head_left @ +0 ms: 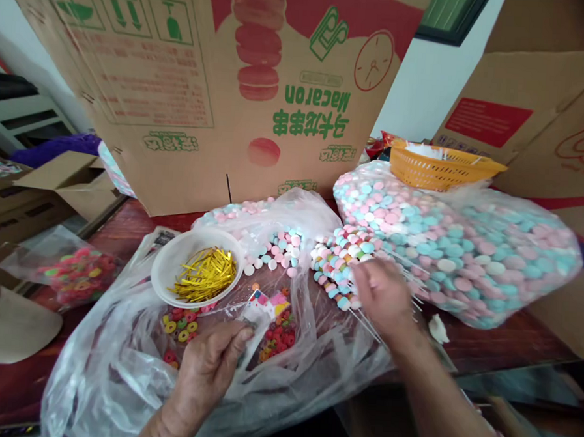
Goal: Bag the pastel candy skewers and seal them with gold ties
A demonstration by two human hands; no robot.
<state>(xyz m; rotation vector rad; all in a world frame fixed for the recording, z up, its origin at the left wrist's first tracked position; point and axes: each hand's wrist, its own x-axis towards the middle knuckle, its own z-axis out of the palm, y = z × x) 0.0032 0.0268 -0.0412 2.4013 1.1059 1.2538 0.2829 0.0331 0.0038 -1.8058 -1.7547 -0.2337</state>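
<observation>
My left hand (212, 360) pinches a small clear plastic bag (270, 309) printed with bright colours. It is held above the loose candies on the plastic sheet. My right hand (384, 295) is closed, over a pile of candy skewers (345, 257) with pastel round candies and white sticks. Whatever its fingers grip is hidden behind the hand. A white bowl (157, 278) of gold twist ties (205, 276) stands beyond my left hand. Ring-shaped candies (279, 335) in red, green and yellow lie around the small bag.
A large bag of pastel candies (447, 246) sits at the right, with a yellow basket (431, 168) on top. Behind stands a big carton (177, 167). A bag of ring candies (81, 273) and a whitish container (12, 328) are at the left. Crumpled plastic sheeting (118, 366) covers the front.
</observation>
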